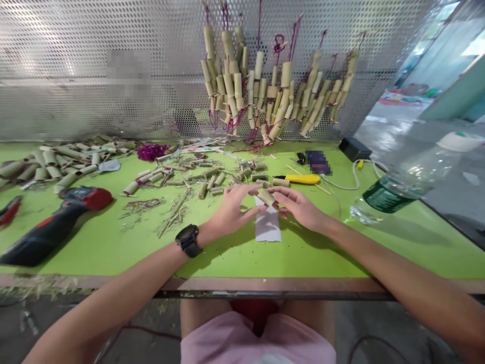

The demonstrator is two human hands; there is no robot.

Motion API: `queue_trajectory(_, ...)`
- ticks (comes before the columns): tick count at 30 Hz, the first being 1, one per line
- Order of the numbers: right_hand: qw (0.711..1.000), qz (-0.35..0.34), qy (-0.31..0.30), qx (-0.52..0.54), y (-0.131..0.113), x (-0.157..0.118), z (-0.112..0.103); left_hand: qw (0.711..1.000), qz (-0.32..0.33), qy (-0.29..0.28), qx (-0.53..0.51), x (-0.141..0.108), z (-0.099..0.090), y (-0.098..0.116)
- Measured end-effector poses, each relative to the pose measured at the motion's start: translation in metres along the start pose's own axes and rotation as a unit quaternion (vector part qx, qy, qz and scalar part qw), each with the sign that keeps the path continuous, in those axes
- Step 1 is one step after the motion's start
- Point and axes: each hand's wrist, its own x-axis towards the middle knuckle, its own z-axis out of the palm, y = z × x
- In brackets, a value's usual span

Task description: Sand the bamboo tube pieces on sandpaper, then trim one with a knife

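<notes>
A short bamboo tube [267, 197] is held just above the table, between the fingertips of both hands. My left hand [235, 205], with a black watch on its wrist, has its thumb below the tube's left part and its fingers above. The fingers of my right hand [297, 205] close on the tube's right end. Under the tube lies a small white sheet of paper [268, 228]. Just beyond my hands are more cut bamboo pieces [259, 177] and a yellow-handled cutter [302, 179].
On the left lie a cordless power tool [56, 222], red-handled pliers [9, 211] and a bamboo heap [49, 159]. A plastic bottle [397, 187] and a black box [354, 149] stand at the right. Strung bamboo tubes [231, 81] hang on the perforated metal panel [162, 30].
</notes>
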Motion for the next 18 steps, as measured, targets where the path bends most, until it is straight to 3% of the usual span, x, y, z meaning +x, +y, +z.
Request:
queue_trajectory(10, 0.999, -0.047, -0.009, -0.015, -0.015, -0.009, 0.015, 0.996, 0.049, 0.07, -0.04, -0.005, 0.002, 0.002)
queue_trajectory(18, 0.978, -0.141, 0.045, -0.144, -0.017, -0.018, 0.013, 0.995, 0.062, 0.075, -0.005, -0.007, 0.0, 0.005)
